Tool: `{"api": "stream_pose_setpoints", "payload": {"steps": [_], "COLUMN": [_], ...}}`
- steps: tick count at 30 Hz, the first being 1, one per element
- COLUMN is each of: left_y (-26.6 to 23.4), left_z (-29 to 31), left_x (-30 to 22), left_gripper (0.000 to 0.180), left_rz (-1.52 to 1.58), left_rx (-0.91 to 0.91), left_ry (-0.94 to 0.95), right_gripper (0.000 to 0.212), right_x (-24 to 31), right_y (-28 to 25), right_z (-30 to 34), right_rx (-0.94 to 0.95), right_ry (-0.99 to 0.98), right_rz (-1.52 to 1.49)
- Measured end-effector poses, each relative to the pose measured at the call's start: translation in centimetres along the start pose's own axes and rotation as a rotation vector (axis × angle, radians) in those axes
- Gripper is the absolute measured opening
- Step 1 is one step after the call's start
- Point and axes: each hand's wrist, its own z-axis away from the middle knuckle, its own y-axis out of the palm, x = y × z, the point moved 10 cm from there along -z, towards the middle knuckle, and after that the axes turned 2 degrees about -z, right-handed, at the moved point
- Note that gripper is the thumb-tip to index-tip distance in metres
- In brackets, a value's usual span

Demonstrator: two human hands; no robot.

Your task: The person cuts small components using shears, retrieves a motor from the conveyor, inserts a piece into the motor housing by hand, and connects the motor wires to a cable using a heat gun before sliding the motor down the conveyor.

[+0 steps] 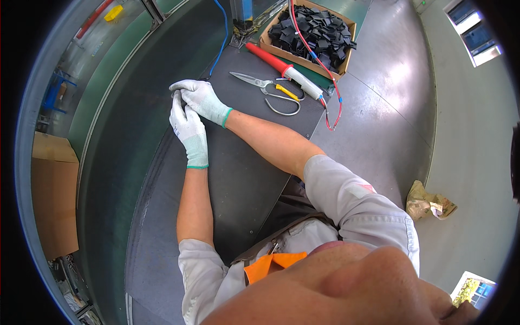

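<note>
Left of centre in the frame, the gloved left hand (187,127) and right hand (200,100) meet on the dark desk (238,179), fingers curled together; whether either grip pinches anything, I cannot tell. Scissors (268,89), stiff and light, lie nearby, best held by their loops.

Both gloved hands meet, the right hand (201,100) laid over the left hand (187,127), forearms bare.

White gloves (189,116) (green-edged cuffs)
</note>
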Motion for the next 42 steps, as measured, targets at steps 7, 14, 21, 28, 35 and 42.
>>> {"api": "stream_pose_setpoints", "payload": {"steps": [7,14,21,28,35,42], "left_y": [0.12,0.02,0.07,0.12,0.11,0.18], "left_z": [-0.12,-0.03,0.04,-0.03,0.06,-0.05], "left_x": [-0.31,-0.36,-0.68,-0.53,-0.46,-0.27], "left_gripper": [0.045,0.045,0.046,0.045,0.045,0.045], "left_rz": [-0.001,0.009,-0.011,-0.021,-0.040,-0.018], "left_rx": [0.003,-0.027,0.007,0.011,0.009,0.008], "left_ry": [0.014,0.026,0.001,0.003,0.026,0.008], "right_gripper": [0.035,0.035,0.035,0.035,0.035,0.035], "right_x": [0.36,0.00,0.00,0.40,0.08,0.26], "right_y": [-0.23,-0.23,-0.26,-0.39,-0.30,-0.27], "right_z": [-0.05,-0.27,-0.30,-0.22,-0.25,-0.18], "right_rx": [-0.004,-0.006,-0.005,-0.009,-0.010,-0.015], "right_ry": [-0.026,-0.042,-0.049,-0.071,-0.037,-0.045], "right_rz": [-0.005,-0.009,0.018,0.068,0.021,0.029]}}
